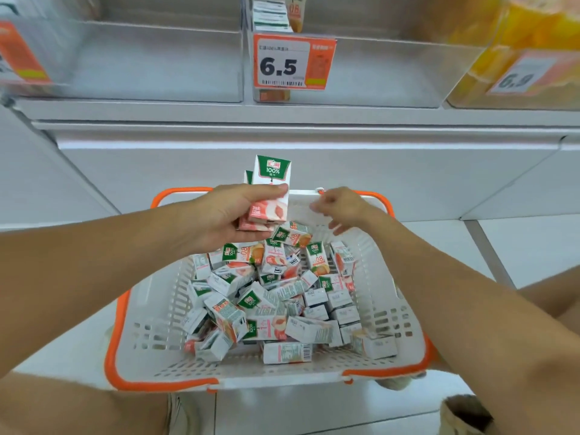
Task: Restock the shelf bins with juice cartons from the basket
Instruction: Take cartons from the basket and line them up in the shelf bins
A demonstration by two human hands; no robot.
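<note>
A white basket with an orange rim (131, 309) stands on the floor before me, holding several small juice cartons (276, 296) in a loose heap. My left hand (229, 215) grips two upright peach juice cartons (272, 183) above the basket's far end, thumb across the front one. My right hand (340, 208) hovers beside them over the far rim, fingers relaxed and blurred, holding nothing. Above, a clear shelf bin (376, 73) with a 6.5 price tag (290, 62) holds a few cartons at its left side.
Another clear bin (141, 64) sits to the left on the shelf, and a bin with orange packs (518, 58) to the right. A white shelf ledge (282, 114) runs below the bins. My knees flank the basket on the pale floor.
</note>
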